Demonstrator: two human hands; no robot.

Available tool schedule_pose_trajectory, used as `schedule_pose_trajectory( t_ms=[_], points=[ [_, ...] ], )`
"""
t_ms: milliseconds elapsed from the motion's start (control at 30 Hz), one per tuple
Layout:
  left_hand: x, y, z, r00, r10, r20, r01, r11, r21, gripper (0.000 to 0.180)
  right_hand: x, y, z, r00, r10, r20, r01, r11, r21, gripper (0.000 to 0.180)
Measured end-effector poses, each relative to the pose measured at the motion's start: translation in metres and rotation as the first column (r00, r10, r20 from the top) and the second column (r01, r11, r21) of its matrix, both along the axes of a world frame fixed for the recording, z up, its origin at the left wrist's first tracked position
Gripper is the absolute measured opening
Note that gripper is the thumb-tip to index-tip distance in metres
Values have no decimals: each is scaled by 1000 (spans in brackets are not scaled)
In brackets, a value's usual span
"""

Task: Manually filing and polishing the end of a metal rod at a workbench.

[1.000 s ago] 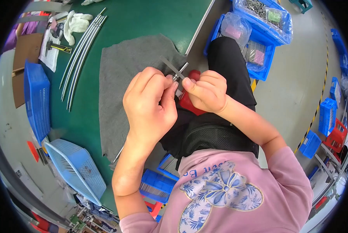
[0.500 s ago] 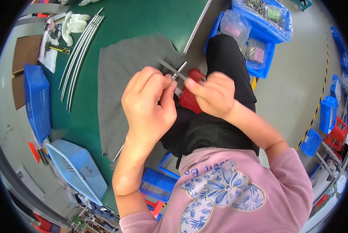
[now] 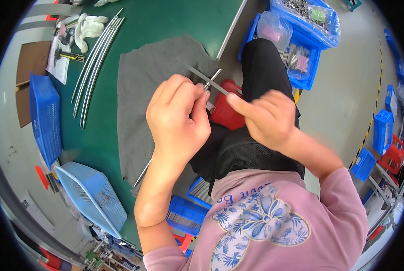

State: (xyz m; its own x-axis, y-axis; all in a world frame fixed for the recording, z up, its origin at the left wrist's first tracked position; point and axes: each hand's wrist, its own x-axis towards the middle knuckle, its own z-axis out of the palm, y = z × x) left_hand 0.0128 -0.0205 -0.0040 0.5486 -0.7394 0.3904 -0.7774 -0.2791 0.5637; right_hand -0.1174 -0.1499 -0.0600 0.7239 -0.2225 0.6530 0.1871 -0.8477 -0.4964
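Thin metal rod [image 3: 212, 79] is sitting over the grey felt mat [image 3: 143, 90] at the green bench edge [image 3: 184, 22]. Left hand [image 3: 177, 119] is pinching it, fingers curled tight. Right hand [image 3: 267, 118] is gripping a flat metal strip [image 3: 208, 81] across it, fingertips narrow. Risk: strip slipping off, since the pinch is only at its end, and dropping to the floor.
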Motion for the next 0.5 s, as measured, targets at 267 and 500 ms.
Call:
schedule_pose_trajectory(
  t_ms=[267, 500],
  points=[
    [1, 0, 1, 1000, 0, 24, 0, 1000, -14, 17, 19, 3, 16, 998, -5, -66, 5, 1000, -4, 50],
    [1, -2, -1, 999, -12, 45, 12, 1000, -3, 17, 29, 1, 17, 1000, -5, -14, 5, 1000, 31, 48]
  ],
)
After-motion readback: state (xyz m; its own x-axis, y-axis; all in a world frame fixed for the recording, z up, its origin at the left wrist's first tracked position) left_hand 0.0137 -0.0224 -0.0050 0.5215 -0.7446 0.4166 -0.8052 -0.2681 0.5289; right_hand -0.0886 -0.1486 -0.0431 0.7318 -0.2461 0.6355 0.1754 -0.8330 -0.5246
